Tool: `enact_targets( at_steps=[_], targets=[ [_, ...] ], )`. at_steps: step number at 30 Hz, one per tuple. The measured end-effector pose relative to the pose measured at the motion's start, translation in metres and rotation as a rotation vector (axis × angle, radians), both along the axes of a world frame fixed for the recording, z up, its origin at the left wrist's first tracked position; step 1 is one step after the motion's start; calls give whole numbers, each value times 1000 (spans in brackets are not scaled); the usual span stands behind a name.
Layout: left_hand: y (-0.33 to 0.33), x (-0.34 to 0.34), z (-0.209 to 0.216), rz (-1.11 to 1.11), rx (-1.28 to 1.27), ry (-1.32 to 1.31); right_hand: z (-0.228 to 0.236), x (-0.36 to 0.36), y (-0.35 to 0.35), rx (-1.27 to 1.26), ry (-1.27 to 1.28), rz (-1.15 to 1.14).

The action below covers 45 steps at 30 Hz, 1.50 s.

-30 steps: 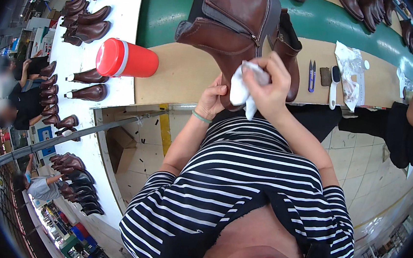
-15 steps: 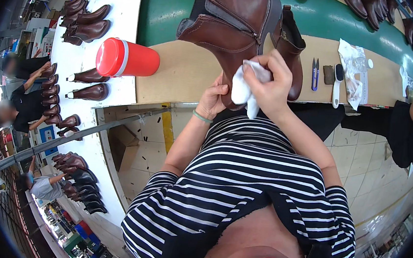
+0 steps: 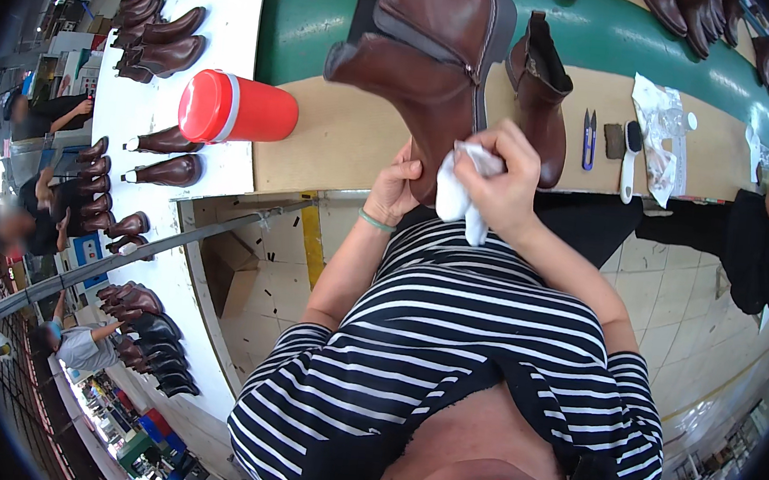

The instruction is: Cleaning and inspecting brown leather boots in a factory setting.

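Note:
A brown ankle boot (image 3: 429, 43) is raised in front of me over the tan bench top (image 3: 339, 135). My left hand (image 3: 396, 186) grips its lower end from the left, a green band on the wrist. My right hand (image 3: 499, 181) presses a crumpled white cloth (image 3: 455, 191) against the boot's lower right side. A second brown boot (image 3: 543, 98) stands upright on the bench just right of the held one.
A red cup (image 3: 231, 108) lies on its side at the bench's left. Blue snips (image 3: 590, 130), a brush (image 3: 630, 152) and crumpled plastic (image 3: 660, 127) lie to the right. Rows of brown boots (image 3: 160, 37) line a white table. Another person's dark sleeve (image 3: 764, 237) is at the right.
The boot and both hands have shifted slightly right and up. My right hand keeps rubbing the cloth on the boot.

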<state>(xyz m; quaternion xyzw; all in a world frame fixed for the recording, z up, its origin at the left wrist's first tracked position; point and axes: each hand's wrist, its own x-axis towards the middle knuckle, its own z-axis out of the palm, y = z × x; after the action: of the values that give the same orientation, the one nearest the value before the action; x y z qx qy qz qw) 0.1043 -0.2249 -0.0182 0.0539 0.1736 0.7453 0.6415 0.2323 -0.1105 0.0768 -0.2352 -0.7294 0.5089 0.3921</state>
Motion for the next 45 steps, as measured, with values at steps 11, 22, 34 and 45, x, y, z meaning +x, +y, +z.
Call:
enact_targets(
  at_steps=[11,22,34,45],
  targets=[
    [-2,-6,1,-32,-5,-61,12,-20,12,18,10,-87],
    [-4,-8,-4,-30,-33,-22,10,-23,9,-22,47,-64],
    [-8,-8,-16,60,-8,-71,-1,-2,3,2,-216,123],
    [-55,-8,-55,30,-141,-433,-53,3,56,-712,-247,459]
  ],
)
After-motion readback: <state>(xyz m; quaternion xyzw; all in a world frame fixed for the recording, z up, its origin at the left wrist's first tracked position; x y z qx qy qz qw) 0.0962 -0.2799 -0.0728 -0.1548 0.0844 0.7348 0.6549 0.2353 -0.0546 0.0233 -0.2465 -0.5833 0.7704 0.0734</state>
